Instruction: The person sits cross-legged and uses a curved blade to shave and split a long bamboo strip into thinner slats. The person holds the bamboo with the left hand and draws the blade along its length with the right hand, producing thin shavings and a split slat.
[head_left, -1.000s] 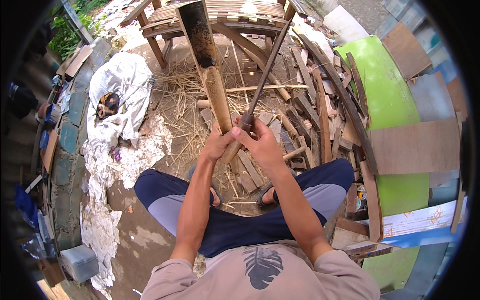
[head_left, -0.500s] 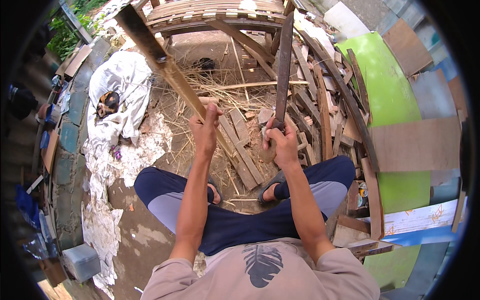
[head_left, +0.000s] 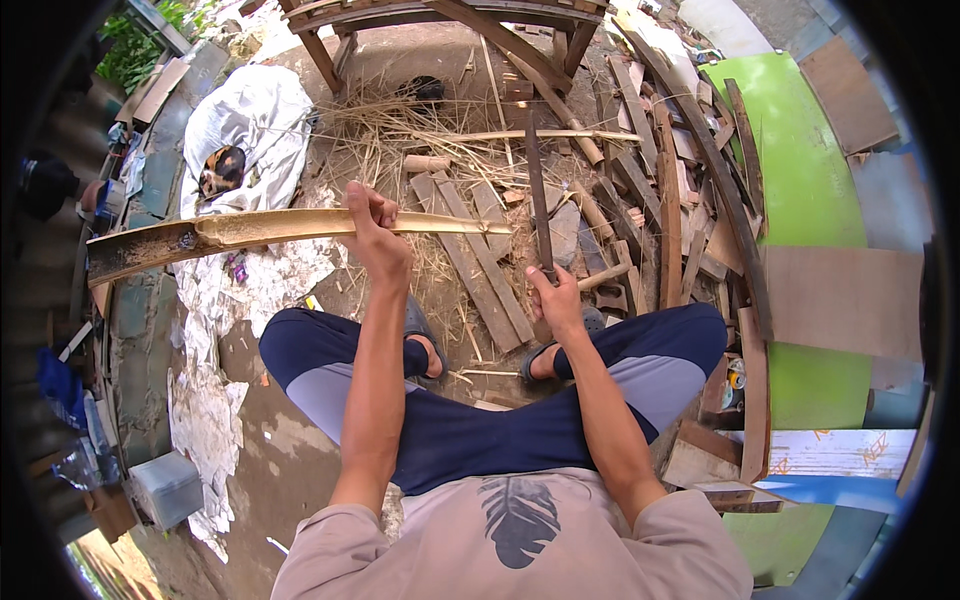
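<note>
My left hand (head_left: 378,238) is closed around a split bamboo piece (head_left: 270,226). It lies nearly level across the view, its wide dark end far out to the left and its narrow pale tip reaching toward the blade. In my right hand (head_left: 557,302) is the handle of a machete (head_left: 540,200), with the long dark blade pointing up and away from me. The bamboo's tip and the blade appear apart. Beneath both hands lie flat wooden boards (head_left: 470,262) on the ground between my feet.
Bamboo shavings (head_left: 400,130) litter the ground ahead, below a slatted bench (head_left: 450,18). Scrap wood (head_left: 665,210) is piled at the right beside green panels (head_left: 820,170). A calico cat (head_left: 222,170) lies on a white cloth (head_left: 255,110) at the left.
The bamboo piece has swung from a steep slant to nearly level, its wide end going left and down toward me. The machete has moved slightly left and now shows its narrow edge.
</note>
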